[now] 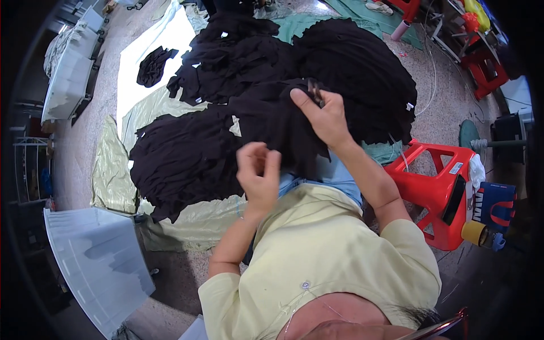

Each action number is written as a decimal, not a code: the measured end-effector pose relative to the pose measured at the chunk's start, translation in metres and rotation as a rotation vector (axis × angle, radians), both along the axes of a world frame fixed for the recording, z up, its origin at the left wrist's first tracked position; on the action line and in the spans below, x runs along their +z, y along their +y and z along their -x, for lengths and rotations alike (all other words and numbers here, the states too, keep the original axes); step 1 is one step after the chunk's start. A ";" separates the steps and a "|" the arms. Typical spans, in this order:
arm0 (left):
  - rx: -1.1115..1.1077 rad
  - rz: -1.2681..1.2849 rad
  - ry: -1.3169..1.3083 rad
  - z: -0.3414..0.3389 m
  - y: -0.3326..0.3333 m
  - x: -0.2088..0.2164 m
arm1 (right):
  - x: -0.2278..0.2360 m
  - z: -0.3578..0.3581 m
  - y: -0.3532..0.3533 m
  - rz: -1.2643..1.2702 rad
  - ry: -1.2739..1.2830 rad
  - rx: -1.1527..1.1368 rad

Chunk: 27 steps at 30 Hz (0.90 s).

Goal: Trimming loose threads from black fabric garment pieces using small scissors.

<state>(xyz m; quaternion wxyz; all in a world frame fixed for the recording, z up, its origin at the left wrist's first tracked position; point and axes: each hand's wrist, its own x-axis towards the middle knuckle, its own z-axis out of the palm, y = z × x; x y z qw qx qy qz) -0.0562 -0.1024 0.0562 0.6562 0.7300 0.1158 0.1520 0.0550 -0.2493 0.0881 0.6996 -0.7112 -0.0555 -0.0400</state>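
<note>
Black cloth [277, 116] lies across my lap, spreading forward over the heaps in front of me. Above it on the right, my right hand [328, 116] is closed around a small dark metal tool that looks like thread snips [315, 90]; its thumb points up and left. My left hand [258, 173] hovers at the cloth's near edge, slightly blurred, its fingers curled toward the thumb. Whatever may be pinched there is too small to make out. A small white patch [236, 126] shows amid the cloth between both hands.
Large black garment heaps [357, 68] cover pale green sheeting [113, 164]. A red plastic stool [430, 158] stands at my right, a phone [453, 199] at its side, beside a yellow cup [474, 232]. White bins [102, 260] flank the left; a cable [433, 73] crosses the floor.
</note>
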 end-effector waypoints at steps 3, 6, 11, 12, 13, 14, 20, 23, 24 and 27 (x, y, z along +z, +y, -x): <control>-0.097 -0.178 0.000 0.006 -0.012 -0.043 | 0.036 -0.002 0.000 -0.299 0.128 0.140; -0.013 -0.521 0.047 0.000 -0.035 -0.026 | 0.082 0.012 0.012 -0.378 0.118 0.176; 0.126 -0.273 -0.337 -0.049 0.023 -0.031 | 0.110 0.023 0.004 -0.465 -0.073 0.244; 0.027 -0.131 -0.259 -0.046 0.044 -0.009 | 0.116 0.024 0.000 -0.585 -0.016 0.300; 0.020 0.022 -0.279 -0.044 0.059 0.015 | 0.125 0.024 -0.008 -0.694 0.044 0.371; 0.016 0.137 -0.245 -0.036 0.068 0.052 | 0.129 0.024 -0.022 -0.779 0.089 0.436; -0.247 -0.060 -0.406 -0.016 0.131 0.217 | 0.114 0.045 -0.056 -0.857 0.179 0.540; 0.086 -0.227 -0.696 -0.063 0.063 0.210 | 0.070 0.065 -0.082 -0.878 0.249 0.289; -0.307 -0.300 -0.426 -0.086 0.069 0.216 | 0.070 0.072 -0.087 -0.931 0.324 0.234; -0.550 -0.512 0.017 -0.138 0.058 0.150 | 0.012 0.065 -0.107 -0.752 0.466 -0.192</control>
